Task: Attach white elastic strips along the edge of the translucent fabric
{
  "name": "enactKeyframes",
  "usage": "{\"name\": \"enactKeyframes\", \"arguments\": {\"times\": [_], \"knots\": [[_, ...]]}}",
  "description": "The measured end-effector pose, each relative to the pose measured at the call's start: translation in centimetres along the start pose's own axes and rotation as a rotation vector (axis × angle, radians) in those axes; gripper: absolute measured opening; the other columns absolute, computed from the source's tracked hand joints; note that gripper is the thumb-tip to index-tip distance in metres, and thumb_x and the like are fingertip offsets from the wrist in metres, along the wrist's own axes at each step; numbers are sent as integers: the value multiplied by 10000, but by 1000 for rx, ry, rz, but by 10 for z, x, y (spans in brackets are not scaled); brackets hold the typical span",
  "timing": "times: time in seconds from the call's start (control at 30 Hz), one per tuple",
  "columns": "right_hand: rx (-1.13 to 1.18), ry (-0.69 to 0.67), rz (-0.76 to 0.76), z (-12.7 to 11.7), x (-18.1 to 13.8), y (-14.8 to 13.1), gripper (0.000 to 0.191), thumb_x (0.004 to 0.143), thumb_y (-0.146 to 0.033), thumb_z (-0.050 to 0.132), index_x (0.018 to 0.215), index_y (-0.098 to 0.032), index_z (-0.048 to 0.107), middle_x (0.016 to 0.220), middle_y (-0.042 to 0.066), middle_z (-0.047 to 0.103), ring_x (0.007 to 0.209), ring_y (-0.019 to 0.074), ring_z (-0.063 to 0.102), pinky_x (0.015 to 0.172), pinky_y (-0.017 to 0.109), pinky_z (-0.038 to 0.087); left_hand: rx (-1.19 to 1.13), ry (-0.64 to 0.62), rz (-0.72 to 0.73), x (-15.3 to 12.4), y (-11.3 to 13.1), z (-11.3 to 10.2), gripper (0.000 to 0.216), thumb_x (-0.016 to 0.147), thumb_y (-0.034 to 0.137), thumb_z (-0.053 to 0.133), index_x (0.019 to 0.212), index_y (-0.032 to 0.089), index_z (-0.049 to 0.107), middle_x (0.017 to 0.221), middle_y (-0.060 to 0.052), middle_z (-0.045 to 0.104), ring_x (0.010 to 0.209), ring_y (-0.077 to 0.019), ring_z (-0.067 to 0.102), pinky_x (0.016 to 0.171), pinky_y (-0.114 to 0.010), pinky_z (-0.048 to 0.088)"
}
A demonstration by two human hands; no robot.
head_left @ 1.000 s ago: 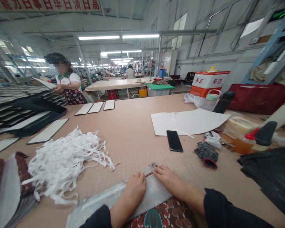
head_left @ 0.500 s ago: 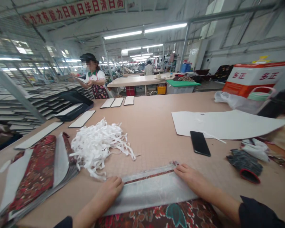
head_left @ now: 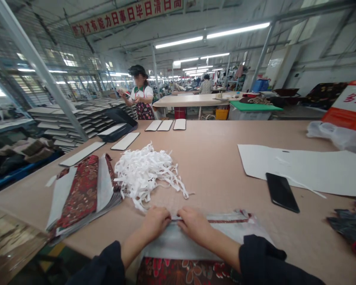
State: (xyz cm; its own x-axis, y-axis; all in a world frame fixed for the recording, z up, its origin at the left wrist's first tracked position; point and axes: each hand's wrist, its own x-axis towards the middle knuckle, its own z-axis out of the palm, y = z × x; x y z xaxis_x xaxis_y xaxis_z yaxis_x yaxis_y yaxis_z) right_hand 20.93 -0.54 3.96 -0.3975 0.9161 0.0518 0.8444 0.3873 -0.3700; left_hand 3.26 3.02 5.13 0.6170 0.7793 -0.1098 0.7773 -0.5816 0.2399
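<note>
1. The cloth panel lies on the near part of the surface, directly before the person, its pale backing up and its brown floral print showing at the near edge.
2. The left hand rests at the panel's far edge, near its left end, fingers bunched close together.
3. The right hand is just beside it on the same edge, fingers curled narrow; I cannot tell whether the 2 hands pinch the cloth or only press it.
4. A narrow patterned strip runs along that edge, right of the right hand.
5. A heap of white strips lies beyond the left hand, with a folded cloth stack to its left.
6. At right, a phone overlaps the near edge of a white sheet.
</note>
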Motion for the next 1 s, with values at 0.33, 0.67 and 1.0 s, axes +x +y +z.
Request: {"name": "enactKeyframes", "arguments": {"times": [0.33,0.67,1.0], "knots": [[-107,23,-41,32,8,20,108,797,-109,466,825,-172,549,851,42,567,845,174,491,714,268,358,47,-34,97,4,-14,1,64,757,187,573,804,211,609,812,12,625,798,-166,558,713,-304,320],[-296,154,-374,35,-2,7,24,801,-162,534,825,-164,539,809,21,550,764,179,469,648,294,353,363,231,358,-13,-17,31,77,836,212,505,777,176,539,769,0,541,730,-164,459,750,-334,310],[-349,-56,-59,-16,-94,95,228,774,-19,454,865,-168,601,866,77,597,790,201,526,681,305,376,325,236,283,-27,-22,22,56,836,170,494,828,177,550,815,-23,543,776,-172,449,799,-349,302]]}}
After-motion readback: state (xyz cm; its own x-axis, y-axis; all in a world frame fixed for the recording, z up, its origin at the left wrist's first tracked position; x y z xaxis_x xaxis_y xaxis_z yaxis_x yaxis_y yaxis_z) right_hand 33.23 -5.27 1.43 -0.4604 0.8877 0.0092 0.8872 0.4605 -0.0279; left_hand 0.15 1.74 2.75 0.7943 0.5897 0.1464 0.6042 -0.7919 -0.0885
